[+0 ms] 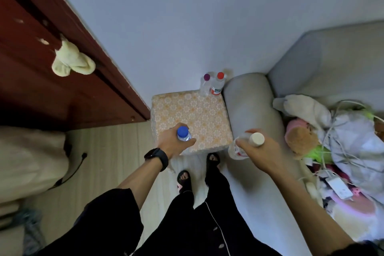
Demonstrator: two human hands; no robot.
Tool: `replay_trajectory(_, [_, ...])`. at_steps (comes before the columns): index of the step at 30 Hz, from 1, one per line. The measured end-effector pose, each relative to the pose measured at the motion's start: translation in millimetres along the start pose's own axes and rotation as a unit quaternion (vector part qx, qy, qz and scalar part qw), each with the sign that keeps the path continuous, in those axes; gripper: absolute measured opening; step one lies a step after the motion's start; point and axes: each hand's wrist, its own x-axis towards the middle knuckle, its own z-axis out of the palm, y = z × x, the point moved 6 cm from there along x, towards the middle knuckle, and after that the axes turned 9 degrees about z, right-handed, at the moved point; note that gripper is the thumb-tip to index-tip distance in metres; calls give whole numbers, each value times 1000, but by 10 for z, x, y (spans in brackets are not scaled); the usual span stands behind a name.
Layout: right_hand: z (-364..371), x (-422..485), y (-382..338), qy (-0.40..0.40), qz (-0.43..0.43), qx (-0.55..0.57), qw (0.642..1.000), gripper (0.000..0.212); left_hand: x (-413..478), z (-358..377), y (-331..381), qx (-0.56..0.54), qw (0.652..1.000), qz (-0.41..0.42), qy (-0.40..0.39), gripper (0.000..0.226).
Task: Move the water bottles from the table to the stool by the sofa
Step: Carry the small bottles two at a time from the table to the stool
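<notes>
Bottles fill both hands. The left grip is wrapped round the neck of a blue-capped bottle, held over the 6 o'clock edge of the stool. The right grip clasps a white-capped bottle at about 4 o'clock of the stool, over the gap beside the sofa arm rather than above the seat. Two more, a purple-capped bottle and a red-capped bottle, stand touching at the stool's 1 o'clock corner by the wall.

Likely trouble: let go where it hangs, the white-capped one would drop to the floor near the feet. The blue-capped one, set too near the edge, could topple off, and the top looks padded, so tall bottles may wobble. Crowding toward 1 o'clock could knock the standing pair.

Labels: red and white on the white-capped bottle, a red and green band on the red-capped one. No writing is legible.
</notes>
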Motion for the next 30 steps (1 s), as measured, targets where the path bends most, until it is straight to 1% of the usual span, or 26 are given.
replay_trajectory(4, [58, 549, -52, -39, 9, -17, 999, 33, 316, 98, 57, -8, 999, -38, -17, 49])
replay_trajectory(7, [140, 959, -40, -64, 20, -20, 998, 35, 527, 179, 54, -26, 997, -67, -14, 52])
replay_trajectory(11, [353, 1494, -40, -91, 24, -21, 995, 40, 859, 351, 19, -50, 994, -99, 8, 51])
replay_trajectory(14, [567, 1849, 16, -119, 18, -5, 993, 45, 1119, 553, -42, -61, 991, -116, 31, 49])
replay_trajectory(16, [711, 2050, 81, -134, 19, 10, 991, 49, 1272, 702, -120, -87, 986, -131, 53, 48])
replay_trajectory(18, [844, 2219, 165, -137, 32, 22, 990, 52, 1402, 855, -185, -112, 982, -138, 64, 47])
replay_trajectory(22, [1134, 2458, 378, -132, 36, 10, 991, 56, 1640, 1190, -327, -140, 980, -132, 46, 47])
replay_trajectory(24, [1286, 2538, 508, -135, 39, 3, 990, 55, 1731, 1338, -425, -137, 981, -127, 44, 48])
replay_trajectory(27, [1445, 2593, 718, -143, 45, 9, 989, 55, 1780, 1489, -565, -137, 980, -129, 65, 52])
replay_trajectory(30, [1443, 2601, 805, -135, 43, 16, 990, 57, 1762, 1493, -660, -145, 975, -140, 89, 54])
